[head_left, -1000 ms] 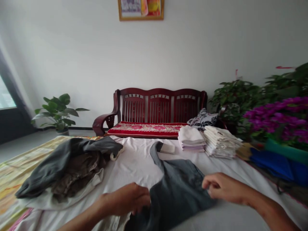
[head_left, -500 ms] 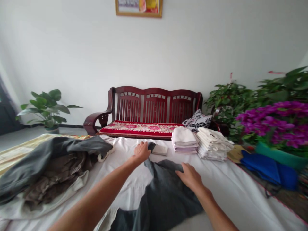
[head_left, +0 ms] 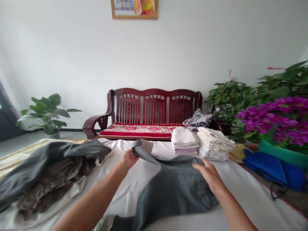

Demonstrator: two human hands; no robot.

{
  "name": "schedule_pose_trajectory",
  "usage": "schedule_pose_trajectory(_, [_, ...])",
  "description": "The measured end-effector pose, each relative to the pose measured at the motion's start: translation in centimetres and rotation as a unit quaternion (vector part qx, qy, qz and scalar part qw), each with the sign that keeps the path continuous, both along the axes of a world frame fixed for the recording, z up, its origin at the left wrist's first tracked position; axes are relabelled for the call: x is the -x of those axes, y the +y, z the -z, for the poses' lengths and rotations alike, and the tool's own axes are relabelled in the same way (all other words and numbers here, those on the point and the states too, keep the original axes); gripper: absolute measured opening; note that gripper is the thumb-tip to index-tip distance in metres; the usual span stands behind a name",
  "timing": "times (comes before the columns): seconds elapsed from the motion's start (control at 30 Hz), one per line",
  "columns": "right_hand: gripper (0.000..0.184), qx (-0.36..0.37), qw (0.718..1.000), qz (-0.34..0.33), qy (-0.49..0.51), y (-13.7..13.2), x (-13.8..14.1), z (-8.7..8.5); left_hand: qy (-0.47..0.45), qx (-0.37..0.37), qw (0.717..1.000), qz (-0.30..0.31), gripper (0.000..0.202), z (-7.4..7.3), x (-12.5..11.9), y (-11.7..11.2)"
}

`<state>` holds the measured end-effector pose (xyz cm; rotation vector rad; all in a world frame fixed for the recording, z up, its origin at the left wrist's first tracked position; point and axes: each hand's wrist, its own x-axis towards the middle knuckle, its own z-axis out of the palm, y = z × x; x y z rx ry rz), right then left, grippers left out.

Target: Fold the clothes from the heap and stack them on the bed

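A dark grey shirt (head_left: pixel 173 189) lies spread on the white sheet (head_left: pixel 134 183) in front of me. My left hand (head_left: pixel 128 158) is closed on its upper left corner, near the collar with a pale inner band, and holds that corner lifted off the sheet. My right hand (head_left: pixel 209 173) grips the shirt's upper right edge, fingers curled over the cloth. Both arms reach forward over the bed.
A heap of grey and brown clothes (head_left: pixel 48 170) lies at the left. Two stacks of folded pale cloth (head_left: pixel 202 143) stand at the far right of the sheet. Behind are a red wooden bench (head_left: pixel 146 115), potted plants (head_left: pixel 271 109) and a blue bundle (head_left: pixel 271 166).
Both hands moved from the shirt's near part up to its far edge, took hold there and lifted it. The left corner now stands raised off the sheet.
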<state>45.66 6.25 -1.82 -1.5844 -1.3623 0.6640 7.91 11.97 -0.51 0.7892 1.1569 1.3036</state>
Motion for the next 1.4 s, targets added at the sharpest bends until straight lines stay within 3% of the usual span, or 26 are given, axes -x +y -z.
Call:
schedule_pose_trajectory(0.13, [0.031, 0.095, 0.993, -0.069, 0.03, -0.1, -2.6, 1.4, 0.095, 0.066, 0.991, -0.062, 0.01, 2.0, 1.5, -3.7])
schedule_pose_trajectory(0.17, [0.032, 0.112, 0.989, -0.086, 0.036, -0.1, -2.9, 1.7, 0.123, 0.069, 0.987, -0.082, 0.004, 2.1, 1.9, -4.2])
schedule_pose_trajectory(0.23, [0.037, 0.11, 0.988, -0.101, 0.032, 0.1, -3.0, 2.2, 0.164, 0.046, 0.98, -0.106, 0.015, 1.7, 2.5, -4.3])
schedule_pose_trajectory(0.33, [0.042, 0.05, 0.994, -0.092, -0.012, 0.5, -2.4, 2.1, 0.229, -0.031, 0.966, -0.115, 0.036, 0.0, 2.5, -2.5])
schedule_pose_trajectory(0.4, [0.043, 0.025, 0.995, -0.087, -0.035, 0.5, -2.0, 1.9, 0.325, -0.073, 0.936, -0.115, 0.046, -0.9, 2.1, -0.7])
schedule_pose_trajectory(0.5, [0.044, 0.038, 0.995, -0.083, -0.037, 0.5, -1.9, 2.0, 0.406, -0.056, 0.907, -0.095, 0.054, -0.7, 1.6, 1.8])
schedule_pose_trajectory(0.7, [0.046, 0.057, 0.997, -0.036, 0.037, 0.3, -2.2, 2.5, 0.263, -0.006, 0.963, -0.05, 0.023, 1.9, 2.6, 4.2])
schedule_pose_trajectory(0.9, [0.051, 0.012, 0.984, 0.038, 0.175, -0.3, -2.4, 1.8, 0.084, -0.061, 0.994, -0.032, 0.007, 0.4, 6.1, 3.7])
schedule_pose_trajectory(1.03, [0.052, -0.018, 0.974, 0.089, 0.21, -0.3, -3.0, 1.9, 0.002, -0.097, 0.995, -0.005, 0.022, -0.1, 9.9, 1.6])
schedule_pose_trajectory(1.1, [0.053, -0.009, 0.97, 0.092, 0.224, -0.1, -3.3, 2.1, -0.015, -0.069, 0.997, 0.023, 0.03, 0.2, 11.7, 0.5])
schedule_pose_trajectory(1.2, [0.055, 0.006, 0.968, 0.088, 0.235, 0.3, -3.5, 2.4, -0.007, 0.031, 0.996, 0.082, 0.037, 0.9, 13.6, -0.9])
schedule_pose_trajectory(1.27, [0.054, 0.009, 0.969, 0.086, 0.23, 0.5, -3.5, 2.5, 0.055, 0.069, 0.991, 0.099, 0.042, 1.2, 14.0, -1.5])
schedule_pose_trajectory(1.4, [0.049, 0.011, 0.975, 0.07, 0.211, 0.8, -3.6, 2.5, 0.248, 0.021, 0.966, 0.071, 0.042, 1.6, 13.5, -1.7])
